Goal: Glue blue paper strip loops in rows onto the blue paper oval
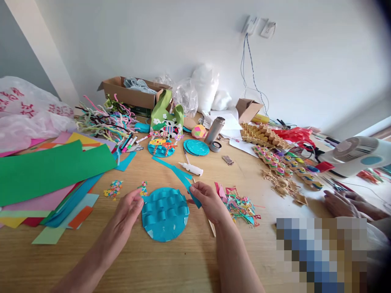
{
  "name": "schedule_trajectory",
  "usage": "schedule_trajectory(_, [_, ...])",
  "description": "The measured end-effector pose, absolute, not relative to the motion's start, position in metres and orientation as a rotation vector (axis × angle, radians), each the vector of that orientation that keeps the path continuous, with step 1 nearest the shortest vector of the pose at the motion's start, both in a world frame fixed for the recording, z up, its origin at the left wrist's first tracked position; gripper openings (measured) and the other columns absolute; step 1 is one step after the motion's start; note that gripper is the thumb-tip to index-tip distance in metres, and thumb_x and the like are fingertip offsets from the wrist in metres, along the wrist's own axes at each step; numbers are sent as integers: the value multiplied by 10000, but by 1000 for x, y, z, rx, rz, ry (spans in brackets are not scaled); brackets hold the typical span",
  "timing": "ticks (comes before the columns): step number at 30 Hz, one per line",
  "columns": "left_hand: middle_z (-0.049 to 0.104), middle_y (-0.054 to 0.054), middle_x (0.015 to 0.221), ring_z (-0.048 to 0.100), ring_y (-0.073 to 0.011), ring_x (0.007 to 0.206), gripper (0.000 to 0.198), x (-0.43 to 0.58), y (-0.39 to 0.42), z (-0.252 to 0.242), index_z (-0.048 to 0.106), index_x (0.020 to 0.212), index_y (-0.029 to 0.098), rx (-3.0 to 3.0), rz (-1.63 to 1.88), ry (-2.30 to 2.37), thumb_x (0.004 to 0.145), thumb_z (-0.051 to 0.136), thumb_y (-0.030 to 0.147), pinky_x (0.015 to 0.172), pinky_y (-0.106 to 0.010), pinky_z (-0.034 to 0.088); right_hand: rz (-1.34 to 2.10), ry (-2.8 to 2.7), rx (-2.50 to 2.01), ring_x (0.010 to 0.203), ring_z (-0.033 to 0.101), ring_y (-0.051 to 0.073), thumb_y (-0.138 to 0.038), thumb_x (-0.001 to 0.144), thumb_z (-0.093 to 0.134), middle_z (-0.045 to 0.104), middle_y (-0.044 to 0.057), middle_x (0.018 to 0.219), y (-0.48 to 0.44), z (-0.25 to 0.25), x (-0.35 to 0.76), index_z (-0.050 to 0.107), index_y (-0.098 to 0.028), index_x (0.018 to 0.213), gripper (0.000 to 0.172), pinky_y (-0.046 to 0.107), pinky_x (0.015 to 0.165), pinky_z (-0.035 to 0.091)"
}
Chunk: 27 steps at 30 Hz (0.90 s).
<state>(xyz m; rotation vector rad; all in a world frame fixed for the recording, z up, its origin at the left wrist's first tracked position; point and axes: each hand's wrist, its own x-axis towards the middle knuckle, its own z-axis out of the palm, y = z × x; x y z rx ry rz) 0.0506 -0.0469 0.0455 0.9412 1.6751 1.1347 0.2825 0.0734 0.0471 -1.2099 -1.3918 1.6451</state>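
Note:
A round blue disc lies on the table in front of me, with rows of raised blue paper loops across its upper part and a flat lower part. Between thumb and fingers, my right hand grips a blue paper strip at the disc's right edge; the strip runs up and left over the table. Beside the disc's upper left edge is my left hand, fingers loosely bent and apart, with nothing visible in it. Small colourful paper bits lie beyond it. A white glue bottle rests behind the strip.
Coloured paper sheets cover the left side. Shredded paper and a thin stick lie to the right. A metal flask, tape roll and decorated disc stand behind. Another person's hands are at far right near a fan.

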Motion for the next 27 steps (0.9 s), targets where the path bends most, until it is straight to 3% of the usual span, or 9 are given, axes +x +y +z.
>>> schedule_trajectory(5, [538, -135, 1336, 555, -306, 1209, 810, 57, -52, 46, 486, 1375, 235, 811, 1122, 1612, 795, 442, 798, 897, -437, 561, 1659, -1463, -1209, 633, 525, 128, -655, 674, 731, 572, -10, 705, 73, 42, 283, 571, -193, 712, 490, 288, 636, 491])
schedule_trajectory(16, [575, -126, 1315, 563, -316, 1198, 746, 59, -26, 53, 539, 1309, 227, 1038, 1213, 1657, 806, 451, 770, 1005, -491, 469, 1688, -1437, -1196, 621, 525, 128, -649, 638, 758, 574, -9, 702, 75, 43, 285, 578, -191, 724, 500, 299, 643, 496])
schedule_trajectory(22, [602, -109, 1292, 583, -276, 1171, 597, 54, -16, 27, 562, 1241, 226, 1119, 1270, 1661, 864, 458, 677, 977, -433, 479, 1533, -1538, -1188, 579, 462, 108, -629, 702, 736, 554, -30, 633, 75, 50, 294, 603, -190, 731, 459, 241, 546, 364])
schedule_trajectory(27, [646, -80, 1172, 622, -241, 1035, 551, 49, -16, 37, 597, 1170, 222, 1124, 1384, 1666, 848, 513, 661, 842, -365, 525, 1773, -1661, -965, 690, 569, 145, -553, 764, 736, 663, 13, 715, 69, 64, 297, 640, -185, 767, 380, 275, 673, 427])
